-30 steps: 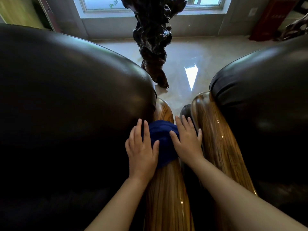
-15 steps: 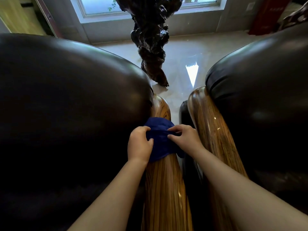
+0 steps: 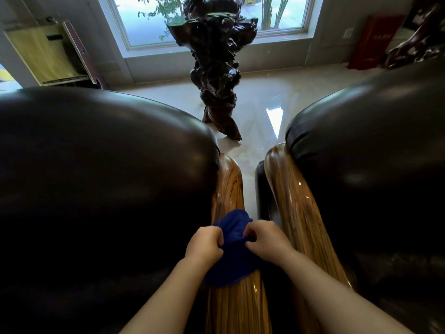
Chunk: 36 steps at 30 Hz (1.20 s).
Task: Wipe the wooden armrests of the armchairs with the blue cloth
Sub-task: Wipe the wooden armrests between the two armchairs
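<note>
Between two dark leather armchairs, you look down on two polished wooden armrests that run side by side away from you. The blue cloth (image 3: pixel 231 251) is draped over the left armrest (image 3: pixel 231 189), about halfway along its visible length. Your left hand (image 3: pixel 204 244) is curled closed, gripping the cloth's left side, and your right hand (image 3: pixel 263 239) is curled closed on its right side, so the fabric bunches up between them. Both forearms reach in from the bottom edge.

The left armrest's inner edge sits tight against the bulging leather cushion (image 3: pixel 108 177) of the left armchair, which leaves no room on that side. Bare, glossy wood shows beyond the cloth up to the armrest's rounded far end, and more bare wood shows nearer you below the cloth. A narrow dark gap separates it from the right armrest (image 3: pixel 298 213), which lies just beside your right hand and is pressed against the right armchair's cushion (image 3: pixel 373 165).

Past the armrest ends, a shiny pale floor (image 3: pixel 260 109) opens out. A tall, gnarled dark wood carving (image 3: pixel 214 68) stands on it, well apart from the chairs, in front of a bright window (image 3: pixel 149 22). A red object (image 3: pixel 375 42) leans by the wall at far right.
</note>
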{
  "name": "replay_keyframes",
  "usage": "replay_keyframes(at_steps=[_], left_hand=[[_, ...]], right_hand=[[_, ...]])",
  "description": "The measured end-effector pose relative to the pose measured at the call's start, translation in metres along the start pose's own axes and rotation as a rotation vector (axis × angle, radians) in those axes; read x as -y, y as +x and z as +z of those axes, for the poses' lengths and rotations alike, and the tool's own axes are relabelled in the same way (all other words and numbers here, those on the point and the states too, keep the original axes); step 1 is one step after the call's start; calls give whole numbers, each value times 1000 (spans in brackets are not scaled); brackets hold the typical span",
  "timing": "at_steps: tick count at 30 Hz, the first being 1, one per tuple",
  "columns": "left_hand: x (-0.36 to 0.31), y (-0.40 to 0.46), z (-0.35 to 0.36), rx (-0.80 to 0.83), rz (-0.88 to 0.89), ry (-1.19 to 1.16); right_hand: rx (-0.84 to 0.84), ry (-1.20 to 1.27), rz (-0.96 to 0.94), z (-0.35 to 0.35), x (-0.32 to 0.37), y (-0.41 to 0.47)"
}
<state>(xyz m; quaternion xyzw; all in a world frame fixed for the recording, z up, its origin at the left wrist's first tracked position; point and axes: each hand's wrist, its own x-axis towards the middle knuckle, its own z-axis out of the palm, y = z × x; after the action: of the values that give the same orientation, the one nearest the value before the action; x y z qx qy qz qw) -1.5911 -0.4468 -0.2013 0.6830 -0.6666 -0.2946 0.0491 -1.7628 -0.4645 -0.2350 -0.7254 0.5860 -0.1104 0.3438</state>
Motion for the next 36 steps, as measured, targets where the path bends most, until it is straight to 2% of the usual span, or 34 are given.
replay_keyframes(at_steps=[3,11,21,29,36], left_hand=[[3,-12,-7,65,-5,-90],[-8,-36,-51,-39,13,-295],[-61,-91,-135,-108,26,-424],[-133,-176,-234,-177,168,-448],[-184,-273,-281,-119,312,-449]], right_hand=[[10,-6,14,0,5,-15],[-114,120,-2,-45,37,-40],[-277,85,-93,-144,117,-95],[-336,73,-190,-250,195,-178],[-417,29,-227,-303,241,-277]])
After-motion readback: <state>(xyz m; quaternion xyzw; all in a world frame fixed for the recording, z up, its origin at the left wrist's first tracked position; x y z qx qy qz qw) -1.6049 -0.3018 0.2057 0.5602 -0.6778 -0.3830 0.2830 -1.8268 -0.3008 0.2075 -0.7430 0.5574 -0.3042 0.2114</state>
